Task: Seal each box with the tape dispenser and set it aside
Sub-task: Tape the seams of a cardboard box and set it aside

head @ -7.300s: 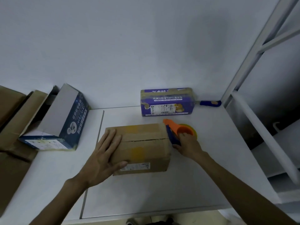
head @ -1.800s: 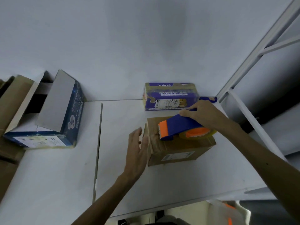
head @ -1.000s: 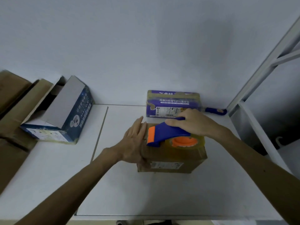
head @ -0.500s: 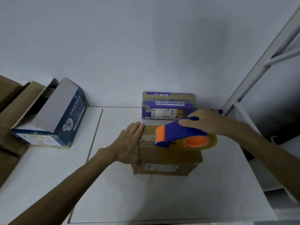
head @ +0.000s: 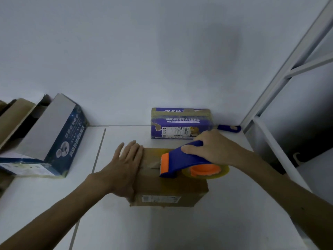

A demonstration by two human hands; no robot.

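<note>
Ideally, with the brown box [head: 171, 188] lying near the far edge of the table [head: 180, 228], the left hand [head: 124, 165], flat across its left end, bears down firmly while the right hand [head: 214, 150], wrapped round the tape dispenser [head: 182, 161] on the top seam, pulls rightward in one level stroke.

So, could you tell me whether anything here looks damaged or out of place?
Two things. The blue box on the left lies with its flap standing open, not yet sealed. The purple box at the back has torn, scuffed patches on its printed front. Nothing else stands out.
</note>
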